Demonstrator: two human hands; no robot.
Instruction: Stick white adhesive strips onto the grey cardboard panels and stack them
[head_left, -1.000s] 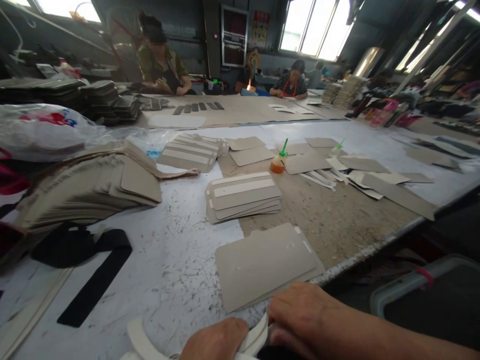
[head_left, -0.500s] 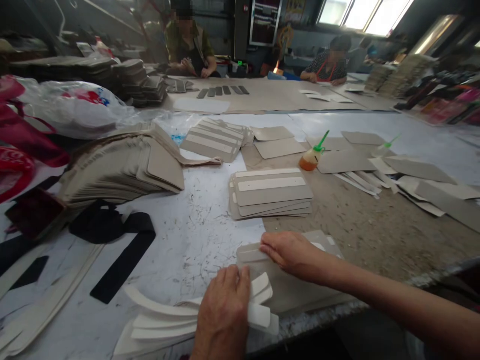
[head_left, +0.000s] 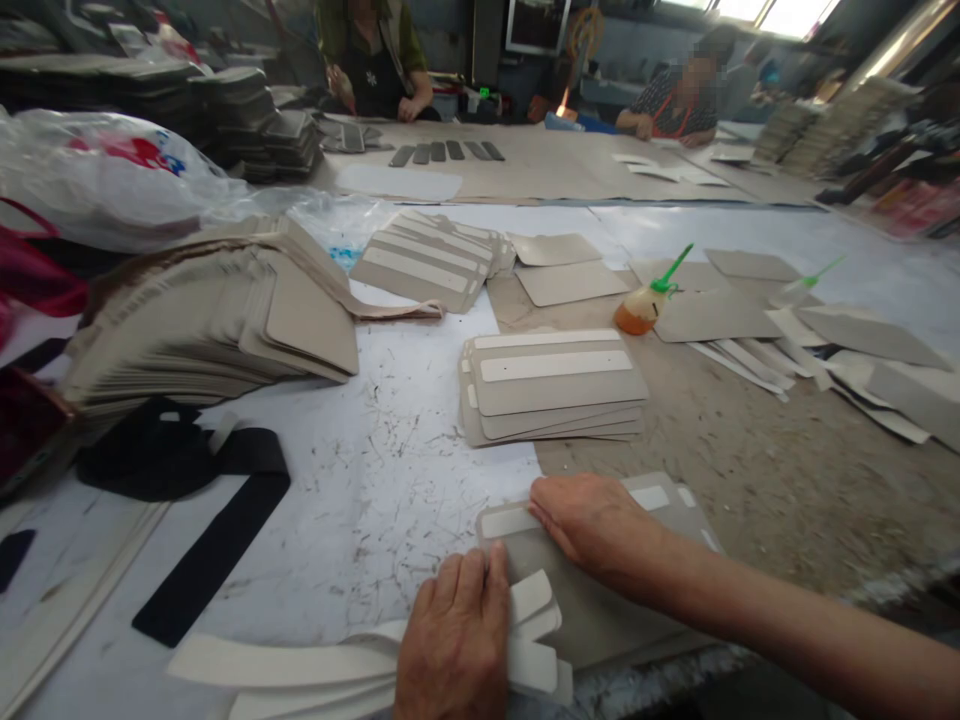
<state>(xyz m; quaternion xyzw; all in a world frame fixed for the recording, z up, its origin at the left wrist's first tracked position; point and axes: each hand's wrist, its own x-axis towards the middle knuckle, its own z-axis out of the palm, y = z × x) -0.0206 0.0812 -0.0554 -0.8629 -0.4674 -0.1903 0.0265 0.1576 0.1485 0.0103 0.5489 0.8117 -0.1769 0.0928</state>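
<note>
My left hand is closed over a bundle of loose white strips, whose ends stick out on both sides of it. Its fingertips reach the near left corner of a grey-beige panel lying flat at the table's front edge. Along that panel's far side lies a white strip. Bent across it, my right hand has its fingers drawn together, with the tips pressed down on the strip. Whether anything is pinched in those fingers is hidden. Beyond sits a neat stack of similar panels with white strips.
A fanned pile of panels and a black band lie at left. A squeeze bottle with amber liquid and a green nozzle stands among loose panels. Two people sit across the far table.
My view has tilted down and shifted a little. The white strip under my right hand now shows more clearly along the panel. Both hands keep nearly the same places.
</note>
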